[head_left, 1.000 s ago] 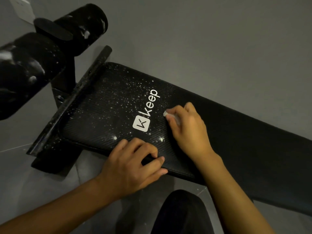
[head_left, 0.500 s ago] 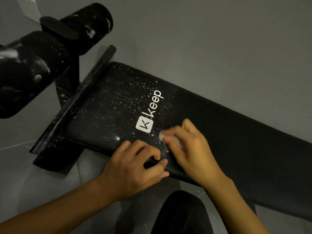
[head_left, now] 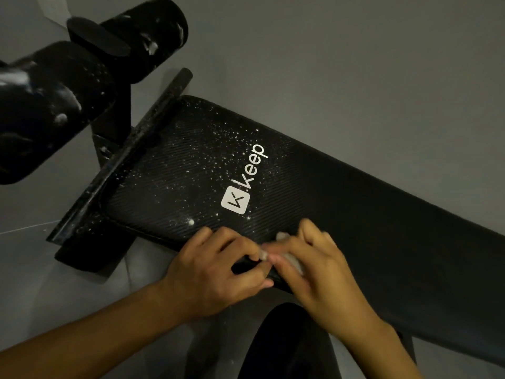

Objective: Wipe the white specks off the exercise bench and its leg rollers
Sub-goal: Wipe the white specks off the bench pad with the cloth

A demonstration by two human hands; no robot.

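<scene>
A black exercise bench pad (head_left: 341,192) with a white "keep" logo slants across the view, dotted with white specks (head_left: 207,160) left of the logo. My right hand (head_left: 317,269) holds a small white wipe (head_left: 293,262) against the pad's near edge, its fingers blurred by motion. My left hand (head_left: 216,266) grips that same near edge, fingers curled over it, right beside the wipe. Two black foam leg rollers, one near (head_left: 46,105) and one farther (head_left: 153,31), stand at the upper left, streaked and smeared with white.
A black crossbar (head_left: 117,157) speckled with white runs along the bench's head end, with the frame base (head_left: 87,258) beneath it. Grey floor surrounds the bench. A dark knee (head_left: 287,343) sits at the bottom centre.
My right hand has drawn the wipe from beside the logo down to the near edge, meeting my left hand. The camera has shifted slightly.
</scene>
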